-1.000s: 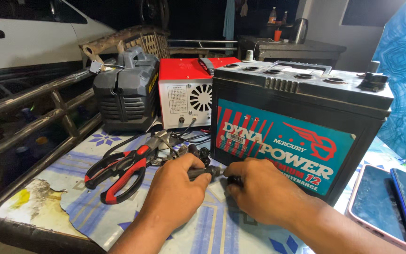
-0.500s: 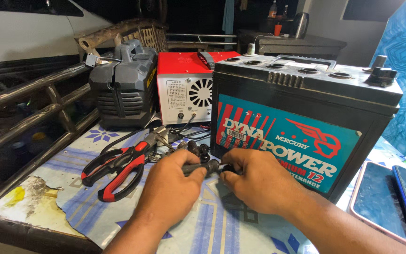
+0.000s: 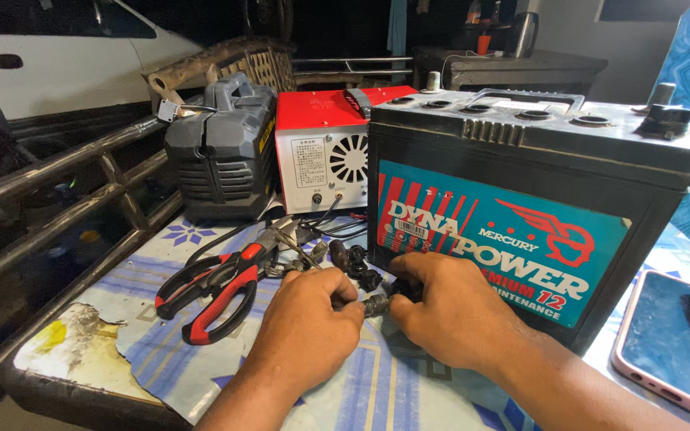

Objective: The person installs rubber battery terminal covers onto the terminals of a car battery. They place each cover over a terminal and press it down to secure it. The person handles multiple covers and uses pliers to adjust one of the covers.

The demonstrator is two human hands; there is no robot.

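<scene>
I see both hands meeting just in front of the big black battery (image 3: 537, 215). My left hand (image 3: 307, 319) and right hand (image 3: 449, 307) each pinch one end of a small dark connector (image 3: 376, 304), fingers closed on it. Red-handled pliers (image 3: 213, 291) lie left of the battery, beside the left hand.
</scene>
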